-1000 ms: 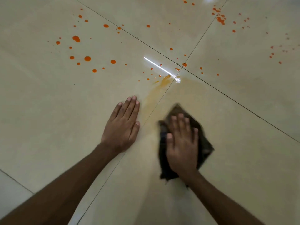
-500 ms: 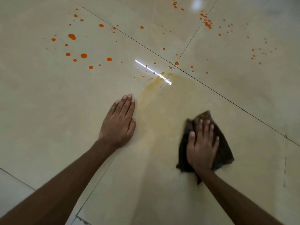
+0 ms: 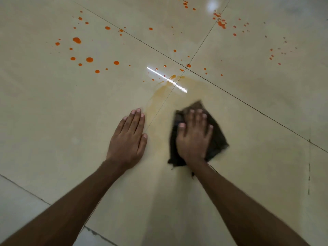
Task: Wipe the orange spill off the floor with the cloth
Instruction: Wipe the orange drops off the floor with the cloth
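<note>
Head view, looking down at a glossy cream tiled floor (image 3: 53, 112), dark grout lines crossing just ahead of the hands. No brand, label or writing readable anywhere.

Largest mark: a pale orange smear (image 3: 156, 102), thin and streaked, running from the grout crossing back toward the person, between the two hands. Its long axis follows the grout line, slanting from far-right to near-left.

Dark brown cloth (image 3: 217, 137), bunched and edge-blurred, lies flat on the floor just right of the smear. Right hand (image 3: 194, 137) is spread palm-down on top of it, fingers extended, pressing rather than clutching. Left hand (image 3: 128, 137) is flat on bare tile, fingers together, holding nothing; looks like a brace. Its fingertips sit just beside the smear's left edge.

Smaller: bright orange droplets (image 3: 89, 59), unwiped, scattered ahead and to the left; a second scatter (image 3: 221, 23) far ahead and right; faint specks (image 3: 271, 55) at far right.

Judgement: wiping is under way, well short of done. The smear lies left and forward of the cloth, so the right hand is the one to carry it there; droplets are all farther out, needing a longer reach forward.
</note>
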